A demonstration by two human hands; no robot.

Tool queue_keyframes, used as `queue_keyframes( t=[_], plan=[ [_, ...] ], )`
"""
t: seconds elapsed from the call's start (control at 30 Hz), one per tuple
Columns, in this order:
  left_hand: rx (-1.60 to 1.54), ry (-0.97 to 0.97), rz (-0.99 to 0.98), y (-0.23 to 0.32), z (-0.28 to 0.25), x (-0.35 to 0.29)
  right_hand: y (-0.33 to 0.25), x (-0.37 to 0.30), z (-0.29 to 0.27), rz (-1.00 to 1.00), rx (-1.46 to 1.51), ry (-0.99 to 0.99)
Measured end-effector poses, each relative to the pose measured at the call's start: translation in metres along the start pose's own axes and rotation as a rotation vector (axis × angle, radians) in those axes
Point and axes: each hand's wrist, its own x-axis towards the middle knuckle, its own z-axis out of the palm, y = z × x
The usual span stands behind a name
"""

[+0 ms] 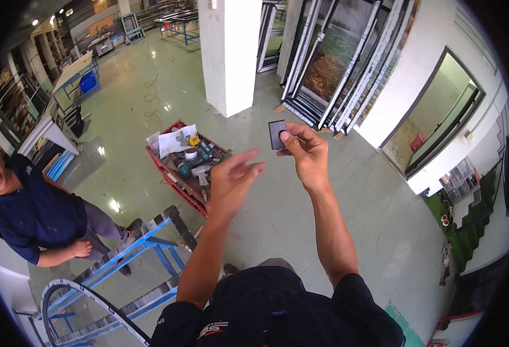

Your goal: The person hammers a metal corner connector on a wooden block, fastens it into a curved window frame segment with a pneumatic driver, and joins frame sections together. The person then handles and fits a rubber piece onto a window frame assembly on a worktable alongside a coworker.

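Up in front of me, my right hand (308, 156) pinches a small flat dark grey rectangular piece (275, 137) with a black edge, thumb across its face. What kind of piece it is I cannot make out. Just to its left, my left hand (231, 182) is raised, slightly smeared by motion. Its fingers stretch toward the piece without touching it, and nothing shows in them. Behind the left hand, on the floor, stands a red tool cart (170, 178) loaded with power tools, a yellow tape measure (194, 140) and papers.
A co-worker (46, 202) in a dark shirt stands at the left, by a blue metal stand (156, 246) with a curved dark frame (87, 286). A white pillar (229, 58) rises ahead. Framed panels (338, 63) lean near a doorway (434, 110) at the right.
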Motion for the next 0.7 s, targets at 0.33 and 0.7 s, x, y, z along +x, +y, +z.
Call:
queue_keyframes(
  t=[0.33,0.7],
  plan=[
    [0.304,0.338,-0.582,-0.189,-0.076,-0.065,0.042,0.087,-0.071,-0.015,0.058,0.066],
    [0.426,0.305,-0.113,-0.099,0.011,0.063,0.072,0.127,-0.115,-0.577,-0.430,0.064]
  ],
)
